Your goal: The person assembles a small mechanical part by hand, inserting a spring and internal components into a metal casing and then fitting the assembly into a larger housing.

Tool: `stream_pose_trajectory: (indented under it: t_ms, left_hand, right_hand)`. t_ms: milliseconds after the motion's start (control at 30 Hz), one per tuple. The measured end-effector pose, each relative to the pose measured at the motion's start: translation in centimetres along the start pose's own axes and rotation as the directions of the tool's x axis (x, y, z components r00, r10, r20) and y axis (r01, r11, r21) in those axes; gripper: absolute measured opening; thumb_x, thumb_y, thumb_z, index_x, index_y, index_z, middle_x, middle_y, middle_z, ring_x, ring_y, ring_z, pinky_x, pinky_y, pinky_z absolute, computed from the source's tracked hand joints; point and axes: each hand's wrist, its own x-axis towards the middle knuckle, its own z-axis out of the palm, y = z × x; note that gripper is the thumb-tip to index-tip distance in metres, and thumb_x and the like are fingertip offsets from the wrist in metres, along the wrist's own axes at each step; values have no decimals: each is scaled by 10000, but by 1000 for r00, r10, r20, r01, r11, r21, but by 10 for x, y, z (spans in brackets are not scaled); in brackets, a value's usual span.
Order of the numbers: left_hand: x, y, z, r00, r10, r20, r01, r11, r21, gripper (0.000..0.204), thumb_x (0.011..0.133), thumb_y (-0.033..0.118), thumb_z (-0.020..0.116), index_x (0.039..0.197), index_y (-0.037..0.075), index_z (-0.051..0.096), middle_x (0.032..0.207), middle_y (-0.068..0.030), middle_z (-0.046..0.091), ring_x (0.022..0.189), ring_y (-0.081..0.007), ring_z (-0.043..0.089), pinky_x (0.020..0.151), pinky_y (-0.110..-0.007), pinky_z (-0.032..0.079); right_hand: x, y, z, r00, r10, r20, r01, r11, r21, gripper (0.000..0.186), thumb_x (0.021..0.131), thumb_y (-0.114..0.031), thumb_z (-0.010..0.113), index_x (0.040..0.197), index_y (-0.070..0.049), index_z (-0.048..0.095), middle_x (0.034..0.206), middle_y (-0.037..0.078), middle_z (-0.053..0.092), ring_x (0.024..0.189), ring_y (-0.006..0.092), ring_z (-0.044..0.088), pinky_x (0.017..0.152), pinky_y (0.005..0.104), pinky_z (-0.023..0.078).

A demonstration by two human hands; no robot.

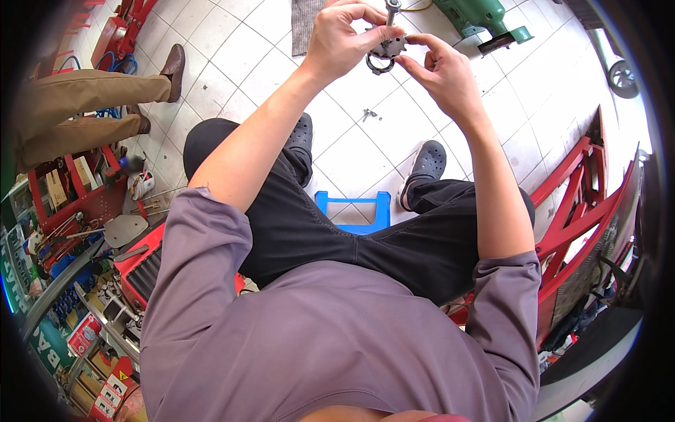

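Observation:
Up at the far edge, both hands are at a dark round metal part (387, 48) with small holes. A bright metal shaft (392, 13) with a round end stands up from it, and a dark ring (380, 66) shows at its lower side. My left hand (342, 36) is closed on the part, with its thumb across the front. My right hand (444, 70) has thumb and forefinger at the part's right rim, pinching it. Several small metal pieces (370, 114) lie on the tiles below the hands.
A green machine body (478, 15) lies at the far right, near a grey mat (302, 28) at the top. Between my legs is a blue plastic stool (354, 226). Another person's legs (105, 91) stand at left. Red metal frames (569, 204) flank the right; tools crowd the left.

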Motion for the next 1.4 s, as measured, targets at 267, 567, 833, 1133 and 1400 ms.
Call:
stream_pose_trajectory:
  t_ms: [267, 567, 833, 1133, 1400]
  left_hand:
    - [0, -1, 1, 1000, 1, -14, -1, 1000, 1, 127, 733, 80, 799, 737, 7, 695, 755, -82, 662, 773, -181, 594, 727, -331, 453]
    - [1, -3, -3, 992, -65, -107, 63, 998, -24, 145, 766, 64, 791, 719, -1, 671, 761, -66, 630, 769, -170, 588, 698, -300, 462]
    - [1, 3, -1, 987, -148, -56, 139, 980, -142, 142, 789, 84, 782, 731, 6, 678, 750, -57, 613, 768, -161, 587, 694, -299, 463]
    - [1, -3, -2, 999, -30, -23, 29, 997, -68, 121, 782, 56, 768, 745, -7, 672, 759, -71, 624, 751, -151, 588, 674, -289, 464]
    - [-2, -22, -4, 997, 60, 39, -63, 996, 70, 279, 758, 244, 840, 923, 45, 734, 902, -49, 677, 891, -147, 615, 814, -299, 513]
  right_hand:
    - [-3, -4, 1, 999, -22, -40, 23, 999, 39, 432, 846, -424, 719, 1072, -58, 685, 571, 28, 539, 516, 106, 506, 504, 293, 395]
    - [-1, -11, -8, 863, -163, 478, -150, 821, 550, 446, 822, -438, 759, 666, -36, 647, 577, -49, 498, 542, 42, 415, 496, 233, 301]
    - [6, 8, -7, 997, -17, -80, 44, 940, 340, 406, 861, -336, 734, 1155, -74, 636, 527, -55, 407, 495, 35, 361, 467, 243, 272]
    - [0, 0, 0, 999, -27, -20, 28, 998, 61, 653, 797, -455, 760, 1335, -139, 569, 549, 20, 476, 501, 95, 464, 496, 282, 374]
    - [1, 2, 1, 998, -48, -38, 49, 999, 21, 682, 793, -478, 756, 1354, -148, 552, 556, 33, 490, 499, 120, 478, 503, 300, 390]
